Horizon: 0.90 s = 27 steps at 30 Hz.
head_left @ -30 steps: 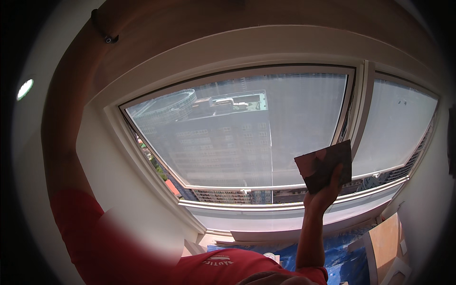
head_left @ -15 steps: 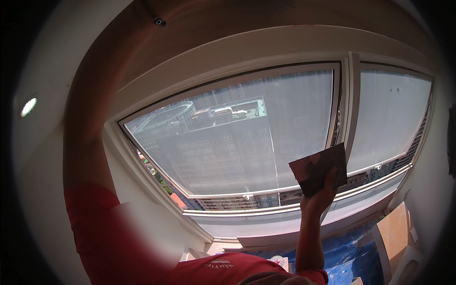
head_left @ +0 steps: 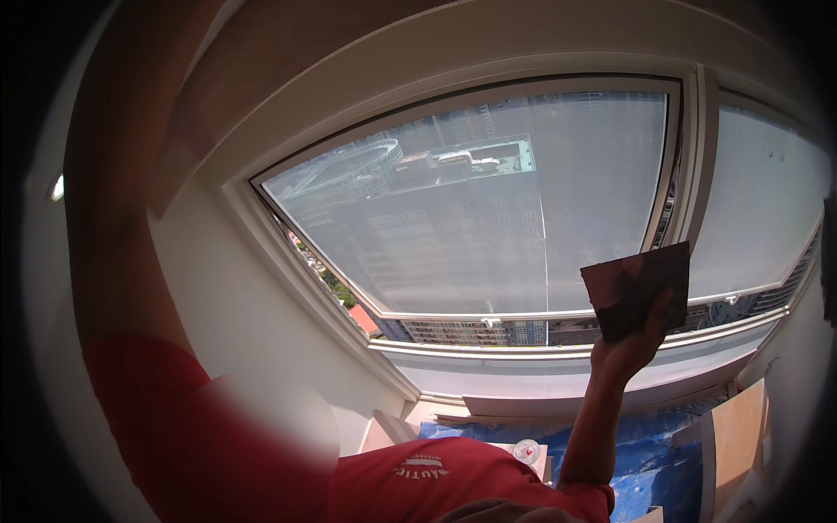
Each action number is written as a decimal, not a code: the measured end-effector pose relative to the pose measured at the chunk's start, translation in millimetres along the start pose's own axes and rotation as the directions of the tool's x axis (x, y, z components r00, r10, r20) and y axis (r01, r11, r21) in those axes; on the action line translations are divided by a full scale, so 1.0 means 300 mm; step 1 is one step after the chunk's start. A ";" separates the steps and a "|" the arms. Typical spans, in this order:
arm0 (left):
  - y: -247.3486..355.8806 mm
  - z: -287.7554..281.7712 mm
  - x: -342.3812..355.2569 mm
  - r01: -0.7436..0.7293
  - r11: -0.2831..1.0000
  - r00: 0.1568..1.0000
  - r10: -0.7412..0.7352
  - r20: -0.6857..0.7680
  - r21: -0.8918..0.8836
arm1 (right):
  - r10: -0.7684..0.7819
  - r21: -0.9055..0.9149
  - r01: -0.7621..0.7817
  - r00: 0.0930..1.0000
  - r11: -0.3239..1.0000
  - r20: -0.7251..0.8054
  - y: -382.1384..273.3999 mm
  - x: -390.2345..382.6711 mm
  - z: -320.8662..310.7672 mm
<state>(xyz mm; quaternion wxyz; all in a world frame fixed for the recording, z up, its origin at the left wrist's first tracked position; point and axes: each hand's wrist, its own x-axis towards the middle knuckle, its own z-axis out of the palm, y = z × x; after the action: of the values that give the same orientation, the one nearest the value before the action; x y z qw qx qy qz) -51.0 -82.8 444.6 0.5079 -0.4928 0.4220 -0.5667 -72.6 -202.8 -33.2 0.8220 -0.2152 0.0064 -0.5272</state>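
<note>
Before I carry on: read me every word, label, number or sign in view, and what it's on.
Red shirt: white lettering on the chest; wording not copied here.
Round pale item: small red mark, too small to read.
Dark panel in the right hand: no lettering visible.
Nothing else readable.

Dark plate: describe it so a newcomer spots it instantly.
Find the large pale window pane mid-picture. In front of its lower right corner, the right hand holds up the plate. It is flat, four-sided and far darker than the pane behind.
</note>
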 end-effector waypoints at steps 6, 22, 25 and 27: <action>-0.026 0.122 -0.246 -0.047 0.998 0.995 0.043 -0.095 -0.045 | 0.007 0.004 -0.007 0.999 1.000 0.039 0.072 -0.014 0.061; 0.203 0.078 -0.630 0.294 0.955 0.954 -0.291 0.066 -0.031 | 0.024 0.032 -0.028 0.993 0.999 0.115 0.121 -0.030 0.111; 0.497 0.039 -0.675 0.125 0.885 0.980 -0.181 -0.084 -0.449 | -0.022 0.099 0.008 0.989 0.995 0.149 0.103 -0.058 0.142; 0.723 0.028 -0.672 0.012 0.814 0.981 -0.122 -0.150 -0.581 | -0.023 0.060 0.012 0.984 0.998 0.179 0.085 -0.091 0.164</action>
<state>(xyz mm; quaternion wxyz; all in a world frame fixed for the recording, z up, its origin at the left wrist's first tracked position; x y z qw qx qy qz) -8.3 89.4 207.5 0.2740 -0.5846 0.6002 -0.4721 -51.0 -152.9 -3.7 0.8205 -0.2378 -0.0849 -0.5128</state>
